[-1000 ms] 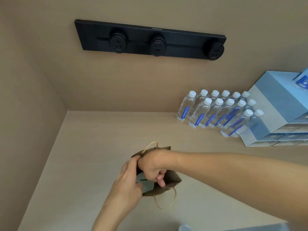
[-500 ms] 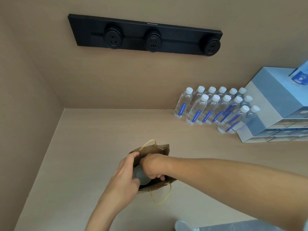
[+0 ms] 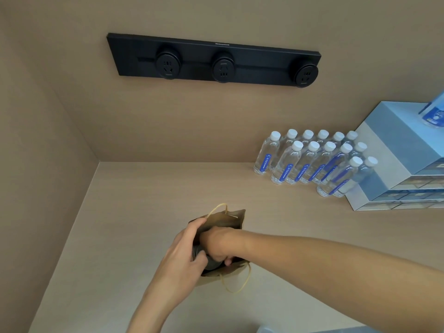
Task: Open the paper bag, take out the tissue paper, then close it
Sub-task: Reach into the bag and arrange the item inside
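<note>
A small brown paper bag with tan rope handles stands on the beige table, its mouth open. My left hand grips the bag's left edge and holds the mouth apart. My right hand reaches in from the right, sunk into the bag to the wrist, fingers curled around a grey pack of tissue paper. Only a dark sliver of the pack shows between my two hands. One handle hangs over the near side.
Several water bottles stand in rows at the back right, beside stacked blue-grey boxes. A black socket strip is fixed to the back wall. A side wall closes the left.
My right hand has gone deeper into the bag. The pale tissue pack that showed at the mouth now sits lower and mostly hidden. My left hand keeps hold of the edge.
</note>
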